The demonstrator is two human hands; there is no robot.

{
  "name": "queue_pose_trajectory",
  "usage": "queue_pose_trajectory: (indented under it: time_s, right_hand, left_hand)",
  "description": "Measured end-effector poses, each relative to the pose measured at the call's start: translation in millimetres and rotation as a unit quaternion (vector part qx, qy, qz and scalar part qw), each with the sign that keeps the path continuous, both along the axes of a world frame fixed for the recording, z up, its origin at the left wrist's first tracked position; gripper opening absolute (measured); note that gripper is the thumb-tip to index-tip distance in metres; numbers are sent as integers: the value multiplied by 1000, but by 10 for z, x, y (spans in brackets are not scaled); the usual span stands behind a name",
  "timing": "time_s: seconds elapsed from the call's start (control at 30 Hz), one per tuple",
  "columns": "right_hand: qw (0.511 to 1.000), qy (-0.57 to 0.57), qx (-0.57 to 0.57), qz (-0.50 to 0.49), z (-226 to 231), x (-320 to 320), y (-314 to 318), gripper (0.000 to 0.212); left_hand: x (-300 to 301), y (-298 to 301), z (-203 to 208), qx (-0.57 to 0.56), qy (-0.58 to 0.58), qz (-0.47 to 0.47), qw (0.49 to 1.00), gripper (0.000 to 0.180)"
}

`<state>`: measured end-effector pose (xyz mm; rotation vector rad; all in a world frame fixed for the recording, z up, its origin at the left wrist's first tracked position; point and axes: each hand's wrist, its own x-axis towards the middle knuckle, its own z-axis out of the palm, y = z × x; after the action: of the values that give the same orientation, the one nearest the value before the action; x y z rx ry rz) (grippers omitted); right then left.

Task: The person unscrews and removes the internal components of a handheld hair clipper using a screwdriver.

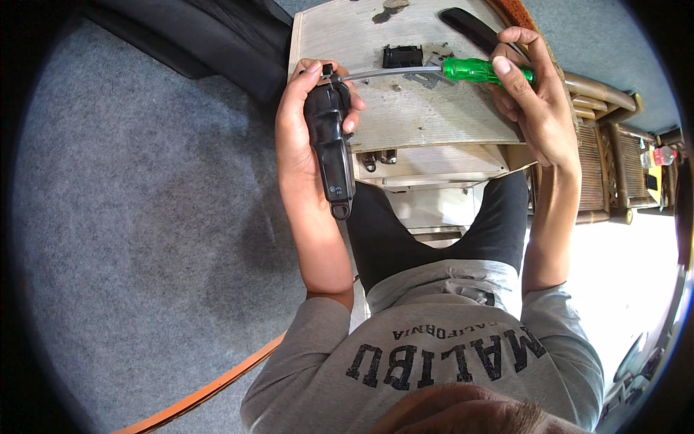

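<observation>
My left hand (295, 116) is wrapped round a black hair clipper (330, 137), whose hanging loop points toward me. In my right hand (538, 101) is a screwdriver (470, 70) with a clear green handle. Its long metal shaft reaches left across the table, and the tip meets the clipper's head end; exactly where it sits there is too small to tell. Beyond the shaft lies a small black plastic part (403, 56). A toothed metal clipper blade (431, 78) rests next to the shaft, among some tiny loose bits.
The pale wooden table (419, 123) has an open compartment (434, 160) below its front edge, with small metal items inside. A long black object (470, 27) lies at the back right. Bamboo furniture (589, 166) stands to the right, a black draped item (210, 36) at the far left.
</observation>
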<state>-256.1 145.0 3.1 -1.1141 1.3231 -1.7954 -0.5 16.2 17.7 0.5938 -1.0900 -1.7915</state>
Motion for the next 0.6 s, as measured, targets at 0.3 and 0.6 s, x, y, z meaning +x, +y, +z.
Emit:
queue_pose_trajectory:
  time_s: [0.3, 0.6]
  right_hand:
    - [997, -29, -50, 44, -18, -1, -48, 37]
    - [997, -37, -24, 57, -28, -21, -29, 35]
  left_hand:
    - [14, 16, 12, -17, -13, -2, 1000, 27]
    - [10, 14, 15, -11, -15, 5, 1000, 26]
